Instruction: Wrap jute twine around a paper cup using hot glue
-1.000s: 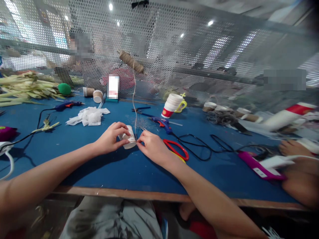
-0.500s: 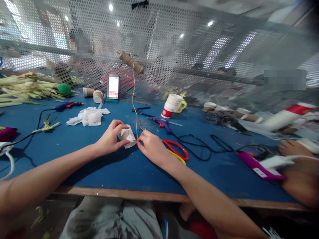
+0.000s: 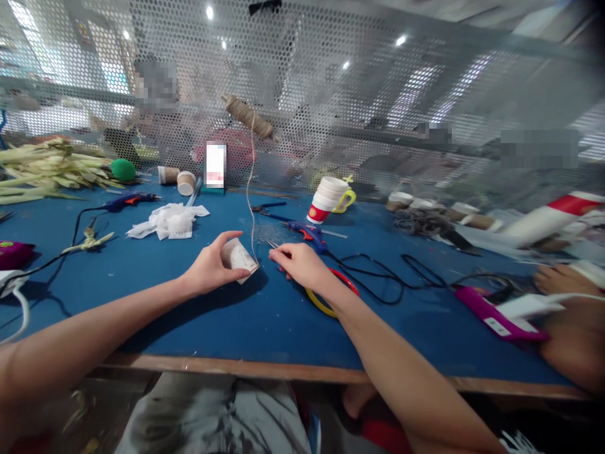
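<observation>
My left hand (image 3: 212, 265) is closed around a small white paper cup (image 3: 237, 260), thumb below and fingers above, the cup lying tilted on its side just over the table. A thin strand of twine (image 3: 252, 208) comes down from a spool (image 3: 248, 116) and meets the cup's rim at its right end. To the right of the cup, my right hand (image 3: 297, 265) is closed over the middle of a pair of scissors with red and yellow handles (image 3: 321, 302). The metal tips poke out past my fingers; the fingers partly hide the grip.
Behind the scissors are a blue glue gun (image 3: 307, 233), pliers (image 3: 269, 207) and stacked paper cups (image 3: 326, 198). White crumpled material (image 3: 167, 221) and another glue gun (image 3: 130, 200) are at left. Another person's hand (image 3: 560, 280) is at right, near a purple power strip (image 3: 501, 315).
My right hand has let go of the twine at the cup's rim and moved right onto the scissors, whose handles have shifted. My left hand still holds the cup.
</observation>
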Available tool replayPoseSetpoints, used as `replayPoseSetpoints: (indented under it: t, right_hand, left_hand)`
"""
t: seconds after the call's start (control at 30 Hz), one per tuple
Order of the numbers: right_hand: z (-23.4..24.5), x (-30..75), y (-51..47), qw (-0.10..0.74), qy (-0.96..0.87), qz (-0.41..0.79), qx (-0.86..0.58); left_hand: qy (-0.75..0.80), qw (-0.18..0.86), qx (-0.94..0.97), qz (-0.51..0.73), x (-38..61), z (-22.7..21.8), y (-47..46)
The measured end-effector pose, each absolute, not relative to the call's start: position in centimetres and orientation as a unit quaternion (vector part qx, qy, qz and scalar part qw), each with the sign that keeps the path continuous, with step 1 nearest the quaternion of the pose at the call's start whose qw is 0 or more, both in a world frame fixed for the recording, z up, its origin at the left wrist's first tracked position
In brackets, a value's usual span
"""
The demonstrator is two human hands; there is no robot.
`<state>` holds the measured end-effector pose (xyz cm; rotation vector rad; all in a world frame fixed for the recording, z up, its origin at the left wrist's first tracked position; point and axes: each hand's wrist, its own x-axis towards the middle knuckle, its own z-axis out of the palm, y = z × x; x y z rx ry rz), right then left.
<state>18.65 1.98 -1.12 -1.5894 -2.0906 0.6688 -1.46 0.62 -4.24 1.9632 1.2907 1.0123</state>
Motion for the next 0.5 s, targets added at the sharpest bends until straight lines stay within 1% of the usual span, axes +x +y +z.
replayPoseSetpoints:
  t: [0.07, 0.1, 0.2, 0.27, 0.33, 0.5]
  right_hand:
    - [-1.1, 18.5, 2.0, 0.209, -0.698, 0.37, -0.577]
    - [-1.1, 18.5, 2.0, 0.22, -0.673, 0.425, -0.564]
    - [-0.9, 18.3, 1.7, 0.288, -0.623, 0.537, -0.49]
    - [-0.5, 18.4, 1.3, 0.332, -0.609, 0.574, -0.435]
    - [0.0, 18.4, 1.0, 0.367, -0.606, 0.586, -0.393]
    - [0.7, 18.4, 0.1, 0.4, -0.593, 0.601, -0.358]
  left_hand:
    - [0.475, 0.23, 0.75, 0.397, -1.3, -4.0, 0.0]
    - [0.463, 0.205, 0.755, 0.416, -1.3, -3.9, -0.3]
    - [0.397, 0.173, 0.753, 0.495, -1.4, -3.7, -1.0]
    - [0.356, 0.169, 0.742, 0.542, -1.6, -3.7, -1.2]
    - [0.327, 0.175, 0.729, 0.575, -1.7, -3.8, -1.2]
    - [0.29, 0.221, 0.714, 0.597, -1.5, -3.8, -1.6]
